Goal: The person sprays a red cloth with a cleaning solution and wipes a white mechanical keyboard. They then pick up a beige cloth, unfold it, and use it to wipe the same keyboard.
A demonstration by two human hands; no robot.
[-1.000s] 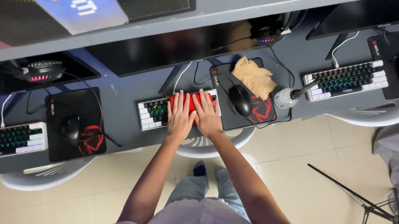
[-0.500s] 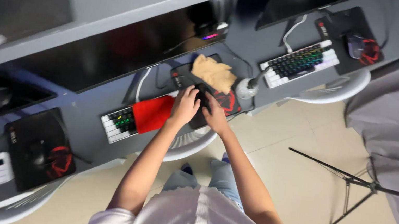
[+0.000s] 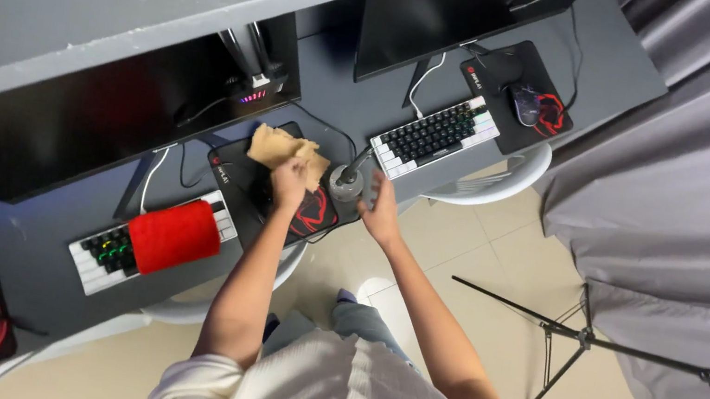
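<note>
Hands off red cloth [image 3: 174, 235]: left hand [image 3: 288, 184] grasps tan cloth [image 3: 285, 150]; right hand [image 3: 381, 216] apparently grips microphone base [image 3: 345, 183].

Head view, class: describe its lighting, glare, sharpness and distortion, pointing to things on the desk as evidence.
Head view: soft, even indoor light, faint shadows on the beige tiled floor; no strong glare, only a dull sheen on the dark monitor screen; the red cloth roll and white-framed keyboard look sharp; left hand on the tan cloth slightly soft; wide-angle tilt slants the dark grey desk.
</note>
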